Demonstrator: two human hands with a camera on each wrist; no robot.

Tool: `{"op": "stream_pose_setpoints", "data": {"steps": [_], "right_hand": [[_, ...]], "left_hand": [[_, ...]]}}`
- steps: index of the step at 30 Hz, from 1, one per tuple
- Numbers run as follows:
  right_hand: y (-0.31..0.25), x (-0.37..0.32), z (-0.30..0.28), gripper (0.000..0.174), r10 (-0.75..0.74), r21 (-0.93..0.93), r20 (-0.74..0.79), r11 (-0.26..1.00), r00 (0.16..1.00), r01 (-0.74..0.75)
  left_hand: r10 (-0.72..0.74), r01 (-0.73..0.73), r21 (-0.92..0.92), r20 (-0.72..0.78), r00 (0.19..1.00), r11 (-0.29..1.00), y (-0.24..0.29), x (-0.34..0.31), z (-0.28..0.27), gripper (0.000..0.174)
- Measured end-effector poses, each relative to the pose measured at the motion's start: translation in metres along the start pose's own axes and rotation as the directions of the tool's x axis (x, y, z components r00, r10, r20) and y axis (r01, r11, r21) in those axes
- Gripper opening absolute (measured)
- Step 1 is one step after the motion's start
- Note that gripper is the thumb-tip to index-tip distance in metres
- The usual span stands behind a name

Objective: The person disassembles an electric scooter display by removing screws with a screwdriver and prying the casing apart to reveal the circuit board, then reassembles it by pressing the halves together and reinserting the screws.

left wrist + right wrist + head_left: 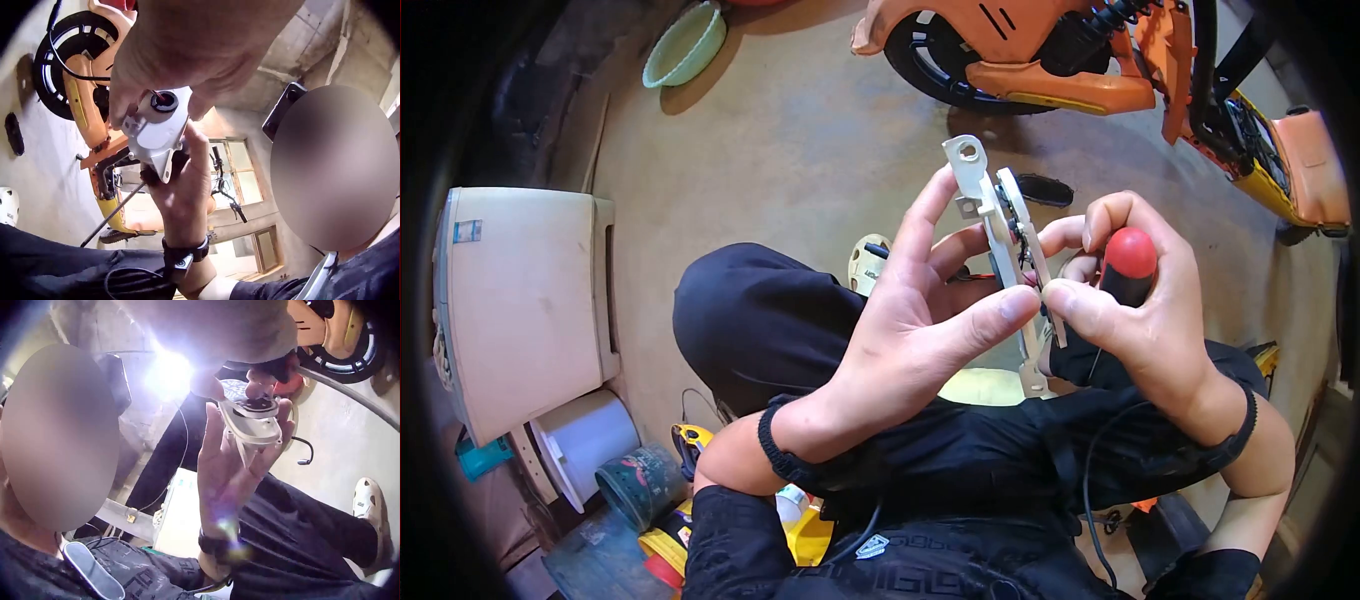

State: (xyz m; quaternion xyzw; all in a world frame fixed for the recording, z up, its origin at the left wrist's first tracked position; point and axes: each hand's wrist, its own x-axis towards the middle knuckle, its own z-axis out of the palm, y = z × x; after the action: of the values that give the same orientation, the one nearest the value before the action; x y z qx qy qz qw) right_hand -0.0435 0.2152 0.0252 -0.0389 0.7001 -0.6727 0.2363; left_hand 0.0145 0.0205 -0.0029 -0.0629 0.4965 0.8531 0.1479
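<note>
A white plastic housing (1000,250) with a mounting tab stands nearly upright between the hands, its layers slightly apart; small dark parts show in the gap. My left hand (920,320) grips its left side, thumb in front and fingers behind. My right hand (1150,300) pinches the right-hand layer with thumb and fingertips while a red-and-black screwdriver handle (1128,262) is held in the same hand. In the left wrist view the housing (153,137) shows a dark round opening with wires. The right wrist view shows a patterned disc-like part (250,403) above the white shell (255,432).
An orange motorbike (1060,80) stands at the top right, with a dark object (1045,190) on the floor below it. A pale green basin (687,48) lies at the top left. A white cabinet (530,300), a bucket (640,485) and yellow tools are at the left.
</note>
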Motion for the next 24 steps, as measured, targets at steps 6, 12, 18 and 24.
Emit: {"op": "stream_pose_setpoints", "data": {"steps": [6,12,18,24], "right_hand": [[-0.002,0.004,-0.007,0.034,0.094,0.105,0.018,0.99,0.995,-0.096],[-0.01,0.005,-0.012,0.037,0.144,0.029,0.046,0.989,0.989,-0.145],[-0.013,0.004,-0.013,0.037,0.158,0.013,0.037,0.987,0.987,-0.159],[-0.014,0.003,-0.017,0.032,0.175,0.104,0.014,0.979,0.984,-0.176]], "left_hand": [[-0.016,0.016,-0.023,0.023,1.0,1.0,0.001,0.0,0.0,0.087],[-0.044,0.045,-0.034,0.048,0.998,0.998,0.004,-0.003,-0.003,0.084],[-0.028,0.028,0.0,0.021,0.999,1.0,0.004,-0.004,0.0,0.085],[-0.013,0.013,-0.009,0.038,0.999,1.0,0.005,-0.002,-0.001,0.085]]}}
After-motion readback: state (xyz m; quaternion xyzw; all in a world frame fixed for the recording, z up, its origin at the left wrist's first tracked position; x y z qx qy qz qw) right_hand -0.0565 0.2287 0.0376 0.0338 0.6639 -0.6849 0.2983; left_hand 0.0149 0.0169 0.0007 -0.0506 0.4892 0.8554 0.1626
